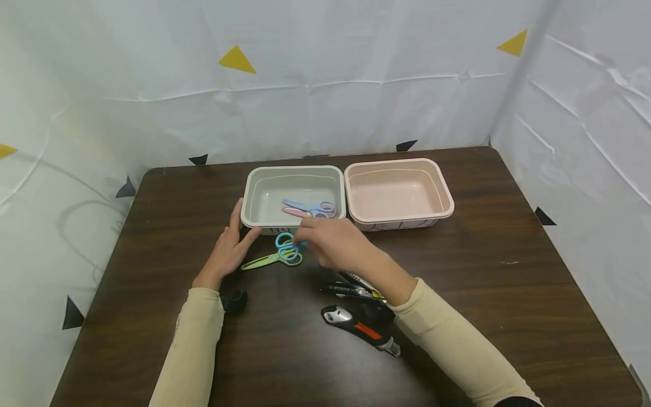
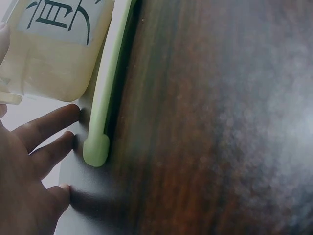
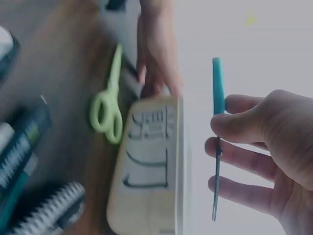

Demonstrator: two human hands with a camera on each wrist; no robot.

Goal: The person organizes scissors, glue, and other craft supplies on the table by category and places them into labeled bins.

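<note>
Blue-handled scissors [image 1: 283, 240] are pinched between the thumb and fingers of my right hand [image 1: 335, 240], raised in front of the light grey bin [image 1: 259, 226]. Seen edge-on in the right wrist view, the scissors [image 3: 218, 93] have their blue handle upward. My left hand [image 1: 226, 251] rests against the grey bin's left front corner, thumb at the front and fingers along the side. Green scissors [image 1: 261, 261] lie on the table just before that bin, partly overlapped by the blue pair. Inside the bin are light blue scissors [image 1: 300, 204] and pink scissors [image 1: 295, 212].
A pink bin [image 1: 402, 219] stands right beside the grey one. Under and near my right forearm lie a black-and-red utility knife [image 1: 358, 328] and several other cutters, including a black one [image 1: 343, 290]. White sheeting [image 1: 356, 113] surrounds the dark wooden table [image 1: 274, 350].
</note>
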